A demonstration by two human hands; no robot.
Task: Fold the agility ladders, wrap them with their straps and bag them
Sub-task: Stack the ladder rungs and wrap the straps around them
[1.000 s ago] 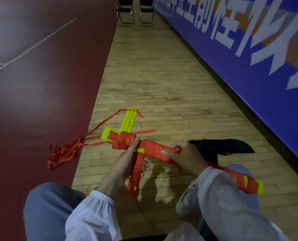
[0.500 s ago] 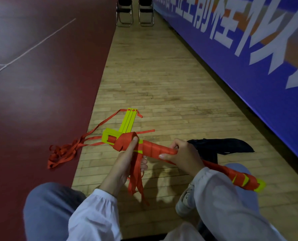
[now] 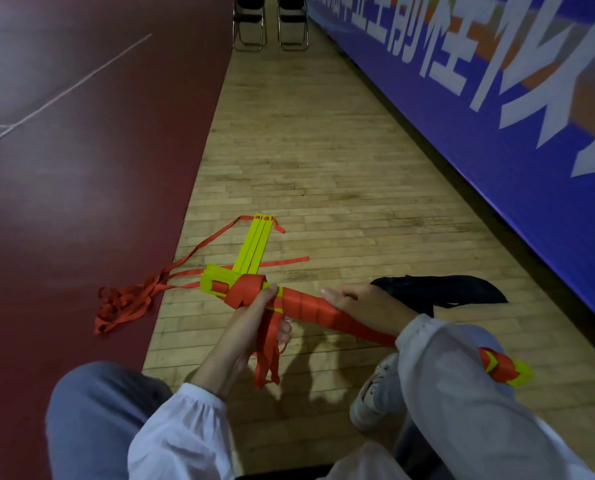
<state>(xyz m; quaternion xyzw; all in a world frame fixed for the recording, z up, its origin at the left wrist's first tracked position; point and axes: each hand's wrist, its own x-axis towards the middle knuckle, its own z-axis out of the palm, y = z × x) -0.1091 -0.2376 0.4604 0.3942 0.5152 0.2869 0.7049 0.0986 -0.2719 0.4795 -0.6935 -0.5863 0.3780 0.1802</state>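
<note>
A bundle of yellow ladder rungs [image 3: 310,308] wound in orange strap lies across my lap, its far end [image 3: 504,372] poking out past my right sleeve. My left hand [image 3: 254,323] grips the bundle near its left end and holds a hanging loop of orange strap [image 3: 266,358]. My right hand [image 3: 362,306] grips the wrapped middle. A second ladder [image 3: 254,247], yellow rungs stacked, lies on the floor just beyond, with its loose orange straps [image 3: 126,303] piled to the left. A black bag [image 3: 441,292] lies on the floor behind my right hand.
I sit on a wooden floor strip [image 3: 324,150] between a dark red court surface [image 3: 81,168] on the left and a blue banner wall [image 3: 497,133] on the right. Two folding chairs [image 3: 270,26] stand far ahead. My white shoe [image 3: 375,396] rests under the bundle.
The strap turn at the bundle's left end has been wound round and pulled tighter. The bundle's right end has dipped lower. The ladder on the floor has not moved.
</note>
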